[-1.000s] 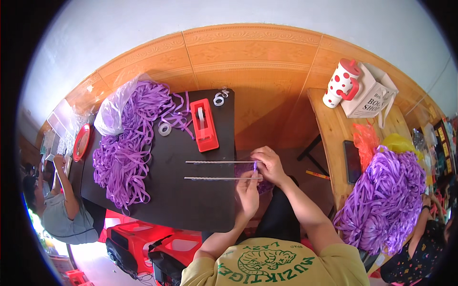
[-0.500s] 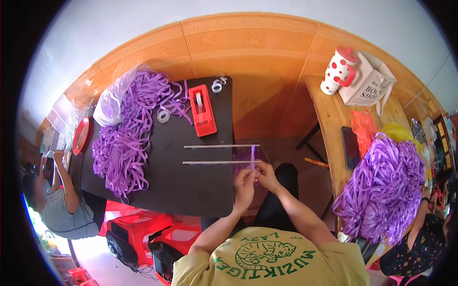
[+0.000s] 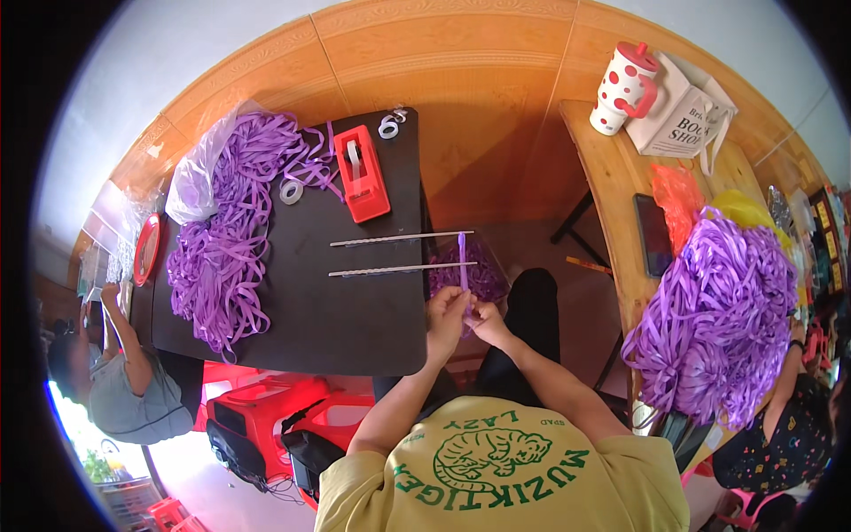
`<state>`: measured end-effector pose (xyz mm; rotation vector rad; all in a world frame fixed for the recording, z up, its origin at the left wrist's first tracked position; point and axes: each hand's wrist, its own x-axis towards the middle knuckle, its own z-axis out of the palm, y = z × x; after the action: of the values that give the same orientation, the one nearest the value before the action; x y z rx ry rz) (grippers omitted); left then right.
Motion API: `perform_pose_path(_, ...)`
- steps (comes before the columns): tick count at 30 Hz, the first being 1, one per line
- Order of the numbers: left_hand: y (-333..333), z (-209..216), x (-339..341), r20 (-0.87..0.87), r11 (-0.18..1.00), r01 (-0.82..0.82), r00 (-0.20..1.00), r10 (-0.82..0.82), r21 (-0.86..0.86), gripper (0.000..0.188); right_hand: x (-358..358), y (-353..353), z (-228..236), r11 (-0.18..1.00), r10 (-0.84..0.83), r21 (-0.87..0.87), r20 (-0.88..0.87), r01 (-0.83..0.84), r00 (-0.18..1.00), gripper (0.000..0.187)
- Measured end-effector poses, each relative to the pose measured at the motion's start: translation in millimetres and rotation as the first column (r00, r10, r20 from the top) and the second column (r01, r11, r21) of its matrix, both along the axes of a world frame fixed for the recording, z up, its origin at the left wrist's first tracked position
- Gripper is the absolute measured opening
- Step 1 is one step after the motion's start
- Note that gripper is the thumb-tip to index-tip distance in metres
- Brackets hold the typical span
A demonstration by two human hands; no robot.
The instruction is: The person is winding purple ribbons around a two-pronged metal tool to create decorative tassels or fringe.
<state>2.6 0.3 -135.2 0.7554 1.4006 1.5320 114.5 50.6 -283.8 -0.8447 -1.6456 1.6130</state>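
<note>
Two thin pale rods lie roughly parallel on the dark table, the far rod (image 3: 390,238) and the near rod (image 3: 390,269), their right ends jutting past its edge. A narrow purple ribbon (image 3: 463,257) runs from the far rod across the near one down to my hands. My left hand (image 3: 446,324) pinches the ribbon between closed fingers, just off the table's right edge. Close beside it, my right hand (image 3: 487,324) is closed on the ribbon's lower part, which the fingers partly hide.
On the dark table (image 3: 310,328) are a heap of purple ribbon (image 3: 217,275), a red tape dispenser (image 3: 362,173) and tape rolls. The wooden table (image 3: 589,177) holds another ribbon heap (image 3: 718,319), a phone (image 3: 652,235) and a spotted tumbler (image 3: 623,89). People sit at both sides.
Both hands have drawn toward me, away from the rods, and a longer stretch of ribbon shows. My right hand has left the near rod's end. The whole view has shifted.
</note>
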Motion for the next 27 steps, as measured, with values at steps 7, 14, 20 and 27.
perform_pose_path(7, -7.7, -24.6, -2.7, -0.035, 0.994, 0.051, 0.998, -0.055, -0.092, 0.007, 1.5, -7.2, 11.7, 0.999, -0.007, 0.036, 0.126, 0.002, 0.992, 0.016)
perform_pose_path(14, -15.6, -63.1, -3.0, -0.035, 0.997, 0.059, 0.998, -0.061, -0.055, 0.010, 4.5, -0.5, -7.3, 0.996, 0.023, -0.093, 0.149, -0.010, 0.988, 0.014)
perform_pose_path(20, -29.4, -93.1, -0.4, -0.381, 0.990, 0.041, 0.920, -0.090, -0.134, 0.014, 3.6, 7.1, -22.5, 0.858, 0.094, -0.508, 0.028, -0.067, 0.995, 0.017)
perform_pose_path(27, -47.6, -117.7, 5.1, -0.622, 0.974, -0.001, 0.769, -0.144, -0.228, 0.021, 7.7, 17.6, -33.8, 0.944, 0.195, -0.323, 0.363, -0.073, 0.911, 0.016)
